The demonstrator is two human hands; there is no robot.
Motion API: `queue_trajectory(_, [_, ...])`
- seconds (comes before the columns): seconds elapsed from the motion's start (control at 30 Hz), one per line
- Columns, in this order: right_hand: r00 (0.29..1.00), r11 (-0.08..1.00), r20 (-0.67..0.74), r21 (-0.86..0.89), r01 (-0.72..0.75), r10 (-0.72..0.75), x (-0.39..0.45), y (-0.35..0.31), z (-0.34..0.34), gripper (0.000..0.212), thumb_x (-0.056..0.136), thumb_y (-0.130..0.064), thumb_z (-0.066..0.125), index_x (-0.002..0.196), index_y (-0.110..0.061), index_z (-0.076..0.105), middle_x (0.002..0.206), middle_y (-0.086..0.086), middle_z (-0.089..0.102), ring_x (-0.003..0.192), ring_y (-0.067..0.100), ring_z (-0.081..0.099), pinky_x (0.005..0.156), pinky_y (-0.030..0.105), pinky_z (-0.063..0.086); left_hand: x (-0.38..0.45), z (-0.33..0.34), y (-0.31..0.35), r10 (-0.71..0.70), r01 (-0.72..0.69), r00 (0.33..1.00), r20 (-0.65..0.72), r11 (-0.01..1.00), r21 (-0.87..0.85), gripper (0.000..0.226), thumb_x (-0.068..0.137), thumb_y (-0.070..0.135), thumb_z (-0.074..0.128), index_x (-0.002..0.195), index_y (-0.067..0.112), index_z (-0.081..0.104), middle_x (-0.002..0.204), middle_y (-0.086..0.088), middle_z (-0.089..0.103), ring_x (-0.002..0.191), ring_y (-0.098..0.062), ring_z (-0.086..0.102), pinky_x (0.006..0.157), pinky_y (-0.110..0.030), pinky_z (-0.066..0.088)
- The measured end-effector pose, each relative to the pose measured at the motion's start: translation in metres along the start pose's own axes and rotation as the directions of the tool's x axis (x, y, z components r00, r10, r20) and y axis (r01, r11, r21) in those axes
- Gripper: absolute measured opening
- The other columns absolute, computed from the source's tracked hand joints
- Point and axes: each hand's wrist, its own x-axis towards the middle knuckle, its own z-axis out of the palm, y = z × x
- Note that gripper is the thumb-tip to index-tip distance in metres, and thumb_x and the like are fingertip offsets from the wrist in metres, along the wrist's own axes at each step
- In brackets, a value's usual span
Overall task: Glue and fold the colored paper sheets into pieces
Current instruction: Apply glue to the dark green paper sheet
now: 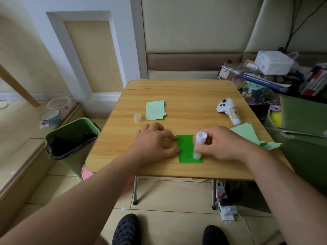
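Note:
A dark green paper sheet (186, 149) lies flat near the front of the wooden table (185, 96). My left hand (155, 143) presses its fingertips on the sheet's left edge. My right hand (218, 143) grips a white glue stick (199, 145), whose lower end touches the sheet's right side. The glue stick's clear cap (137, 117) stands apart at the left. A small stack of light green folded pieces (155, 110) lies behind it. More light green sheets (251, 136) lie at the right edge, partly under my right wrist.
A white handheld controller (229, 110) lies at the table's right rear. A green bin (70, 137) with a black liner stands left of the table. Cluttered boxes (272, 62) and a green container (304, 121) crowd the right side. A power strip (224, 207) lies on the floor.

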Motion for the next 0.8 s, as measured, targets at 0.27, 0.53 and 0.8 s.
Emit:
queue_trajectory(0.27, [0.993, 0.998, -0.117, 0.047, 0.029, -0.023, -0.001, -0.005, 0.003, 0.017, 0.082, -0.033, 0.076, 0.078, -0.021, 0.066, 0.072, -0.005, 0.066, 0.063, 0.008, 0.053, 0.065, 0.034, 0.046, 0.0, -0.001, -0.001, 0.005, -0.005, 1.0, 0.006, 1.0, 0.005, 0.058, 0.074, 0.085, 0.056, 0.124, 0.056, 0.061, 0.125, 0.013, 0.045, 0.12, -0.018, 0.042, 0.103, -0.042, 0.038])
queue_trajectory(0.53, [0.995, 0.993, 0.001, 0.05, 0.104, -0.104, 0.002, -0.012, 0.023, 0.01, 0.083, -0.042, 0.079, 0.085, -0.036, 0.072, 0.082, -0.018, 0.07, 0.078, 0.01, 0.062, 0.076, 0.034, 0.051, -0.001, 0.001, -0.001, 0.006, -0.006, 1.0, -0.021, 1.0, 0.006, 0.068, 0.067, 0.09, 0.043, 0.123, 0.055, 0.062, 0.122, 0.013, 0.045, 0.117, -0.018, 0.043, 0.101, -0.042, 0.039])
queue_trajectory(0.8, [1.0, 1.0, 0.003, 0.016, 0.016, -0.016, -0.008, 0.004, -0.001, 0.009, 0.082, -0.035, 0.08, 0.082, -0.029, 0.073, 0.08, -0.008, 0.07, 0.073, 0.012, 0.061, 0.072, 0.034, 0.051, 0.0, 0.0, -0.001, 0.019, -0.019, 1.0, 0.003, 1.0, 0.006, 0.057, 0.076, 0.083, 0.058, 0.125, 0.056, 0.061, 0.125, 0.012, 0.044, 0.12, -0.017, 0.041, 0.104, -0.042, 0.038])
